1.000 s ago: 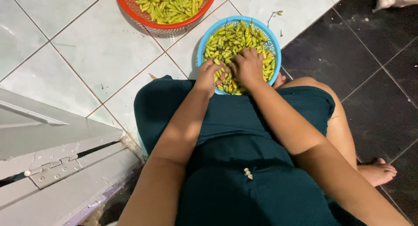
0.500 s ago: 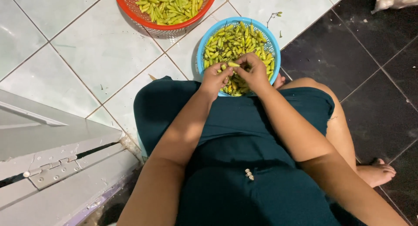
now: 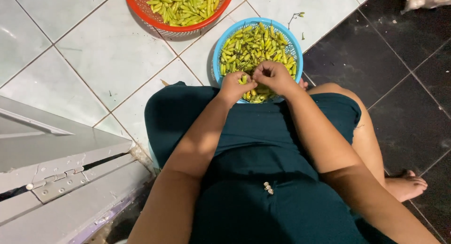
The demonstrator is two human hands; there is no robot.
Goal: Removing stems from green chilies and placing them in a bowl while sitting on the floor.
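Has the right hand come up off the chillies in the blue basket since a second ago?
Yes. The right hand has drawn back from the chilli pile toward the blue basket's near rim, meeting the left hand.

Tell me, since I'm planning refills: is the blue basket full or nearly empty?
Full: green chillies heap up to the blue basket's rim, hiding its bottom.

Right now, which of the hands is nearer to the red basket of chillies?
Left. The left hand is over the blue basket's near-left rim, on the side facing the red basket. The right hand sits further right over the same basket.
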